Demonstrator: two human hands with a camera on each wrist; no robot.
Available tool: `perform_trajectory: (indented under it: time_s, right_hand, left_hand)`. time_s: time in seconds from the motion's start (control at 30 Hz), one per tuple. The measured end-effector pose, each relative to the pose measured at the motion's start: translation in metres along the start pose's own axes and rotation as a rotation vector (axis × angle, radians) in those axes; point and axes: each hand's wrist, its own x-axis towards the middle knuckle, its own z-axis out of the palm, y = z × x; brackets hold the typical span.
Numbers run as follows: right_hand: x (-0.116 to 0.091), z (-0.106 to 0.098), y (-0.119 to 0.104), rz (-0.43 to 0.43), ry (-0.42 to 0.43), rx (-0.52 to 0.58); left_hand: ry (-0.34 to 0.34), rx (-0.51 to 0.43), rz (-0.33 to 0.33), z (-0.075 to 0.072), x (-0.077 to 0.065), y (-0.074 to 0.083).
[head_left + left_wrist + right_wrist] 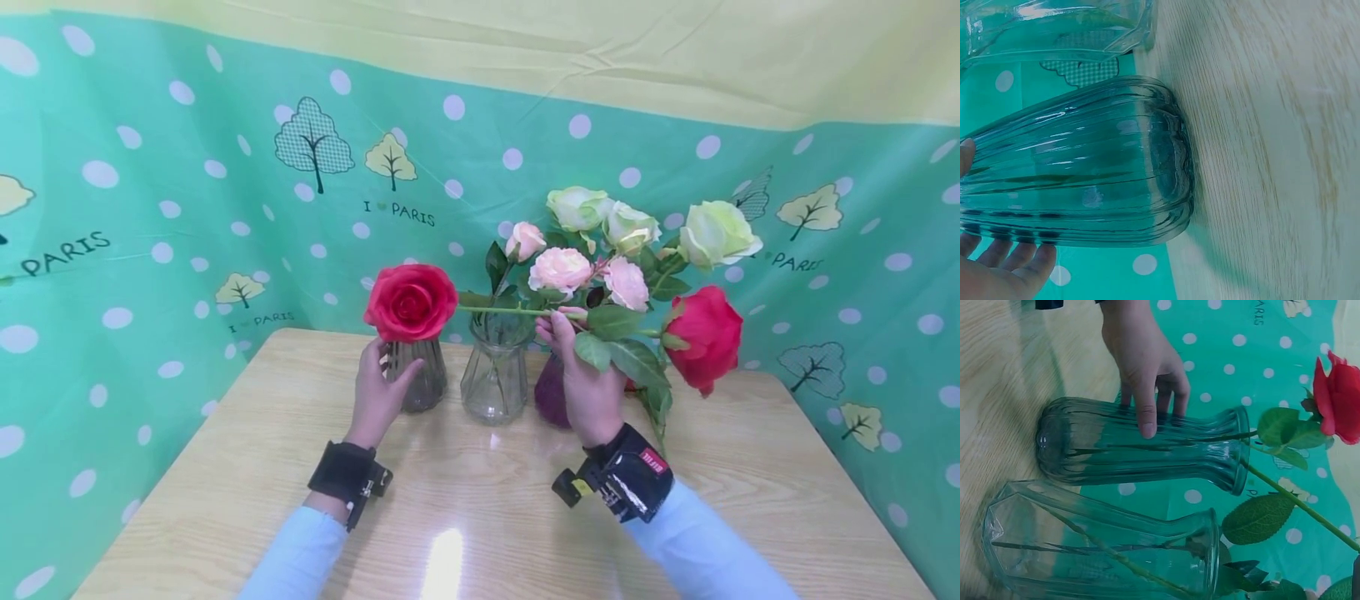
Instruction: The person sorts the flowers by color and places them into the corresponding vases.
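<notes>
My left hand (378, 396) grips a grey ribbed glass vase (426, 379) standing on the table, its thumb on one side and fingers on the other. A full red rose (411, 302) stands in that vase, and its bloom hides the vase's mouth in the head view. My right hand (591, 392) pinches the green stem (502, 311) of a second red rose (703, 342), held almost level with its bloom to the right. In the right wrist view, the cut end of this stem (1297, 501) lies right at the grey vase's rim.
Beside the grey vase stands a clear glass vase (493, 383) with stems in it. A purple vase (552, 393) is partly behind my right hand. Pink flowers (561, 271) and pale green-white roses (718, 235) rise behind. A dotted green curtain (187, 350) surrounds the wooden table (405, 508).
</notes>
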Motion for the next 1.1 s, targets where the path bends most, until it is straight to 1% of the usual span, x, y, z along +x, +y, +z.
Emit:
perform_trajectory:
  time_s: [0.1,0.3,0.4,0.47,0.5,0.57,0.6,0.67,0.73,0.8,0.87,0.93,1.03,1.1]
  right_hand:
    - [0.0,0.004,0.002,-0.001,-0.028,-0.029]
    - [-0.001,0.008,0.005,0.06,-0.066,-0.11]
    - [-0.001,0.011,0.007,0.023,-0.066,-0.169]
    - [0.0,0.013,0.009,-0.022,-0.072,-0.236]
    - [0.001,0.013,0.01,-0.055,-0.067,-0.294]
    - [0.002,0.015,0.011,-0.073,-0.096,-0.321]
    - [0.002,0.017,0.01,-0.079,-0.111,-0.358]
    - [0.004,0.019,0.007,-0.065,-0.142,-0.357]
    - [0.006,0.022,0.003,-0.054,-0.172,-0.288]
    - [0.01,0.024,-0.002,-0.089,-0.183,-0.297]
    - [0.012,0.026,-0.006,-0.111,-0.207,-0.269]
    - [0.013,0.027,-0.008,-0.109,-0.23,-0.276]
    - [0.013,0.03,-0.007,-0.074,-0.242,-0.289]
    - [0.012,0.033,-0.006,-0.044,-0.233,-0.271]
  left_hand:
    - [0.002,-0.001,0.0,0.0,0.0,0.0]
    - [0.003,-0.002,-0.003,0.001,0.0,0.0]
    - [0.002,-0.003,-0.003,0.001,0.0,0.0]
    - [0.002,0.0,-0.003,0.001,0.0,-0.001]
    - [0.003,0.002,-0.003,0.001,0.0,-0.001]
    - [0.004,0.007,-0.002,0.001,0.0,-0.002]
    - [0.005,0.008,-0.002,0.002,0.0,-0.003]
    - [0.007,0.01,0.0,0.002,0.0,-0.003]
    - [0.008,0.008,0.002,0.002,0.0,-0.003]
    - [0.009,0.006,0.003,0.002,0.0,-0.003]
    - [0.012,0.005,0.004,0.002,0.0,-0.003]
    - [0.014,-0.001,0.003,0.001,0.0,-0.002]
    - [0.013,-0.008,0.002,0.001,0.0,-0.002]
    - [0.01,-0.009,0.002,0.001,0.0,-0.002]
